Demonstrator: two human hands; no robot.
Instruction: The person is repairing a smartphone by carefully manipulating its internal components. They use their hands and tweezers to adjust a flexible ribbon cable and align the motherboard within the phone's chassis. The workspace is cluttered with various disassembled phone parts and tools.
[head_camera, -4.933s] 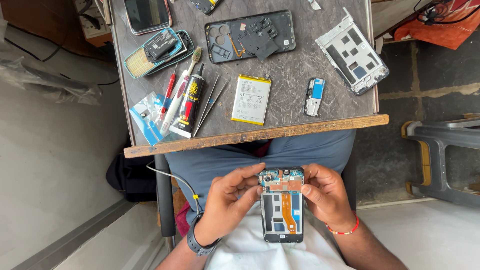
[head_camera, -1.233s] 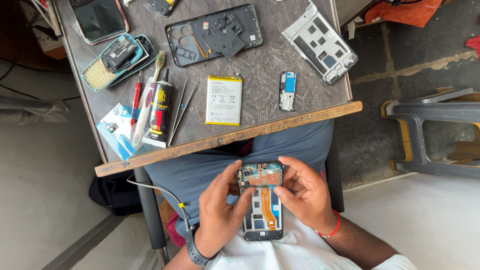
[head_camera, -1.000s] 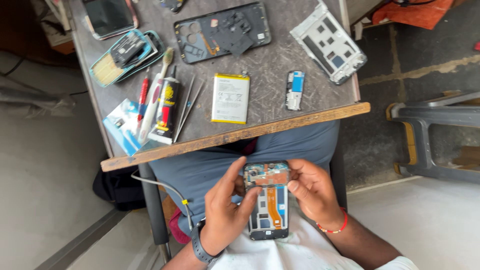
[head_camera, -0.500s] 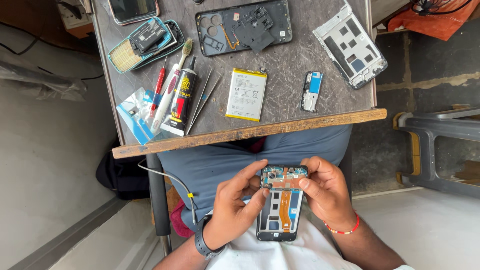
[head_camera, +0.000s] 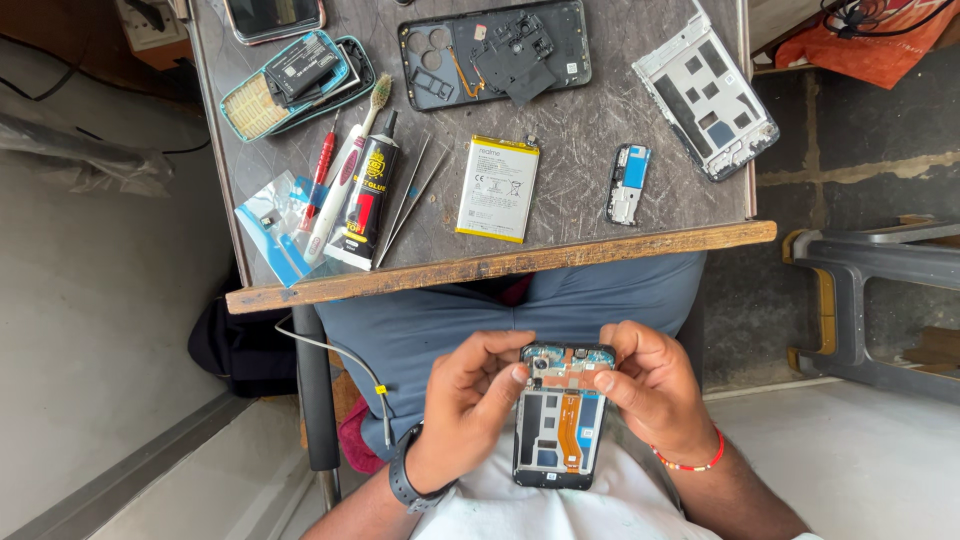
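Grey scratched bench (head_camera: 600, 130) with a wooden front edge, seen from above; concrete floor and a plastic stool to the right. Person seated, lap below the bench edge.

Both hands work over the lap, well clear of the bench. Opened phone (head_camera: 558, 418) held there, back cover off, inner frame and an orange flex strip showing. Long axis runs from the person's body toward the bench, camera end farthest from the body.

Left hand (head_camera: 468, 410): grip closed on the phone's left edge, thumb and forefinger pinched in at the upper left corner by the camera module. Right hand (head_camera: 652, 395): grip closed on the right edge, thumb tip resting on the upper board area. Both hands meet at the top end; the lower end rests against the white shirt. Neither hand is clearly nearer, though the left fingertips sit closest to the camera corner.

On the bench, untouched:
- yellow-edged battery (head_camera: 498, 188), flat, near the front edge
- black glue tube (head_camera: 364, 205) beside a toothbrush (head_camera: 345, 180) and red screwdriver (head_camera: 318, 178)
- tweezers (head_camera: 410, 200) between glue and battery
- small blue-and-silver part (head_camera: 628, 184) right of the battery
- dark back cover (head_camera: 495, 52) and white mid-frame (head_camera: 708, 90) at the far side
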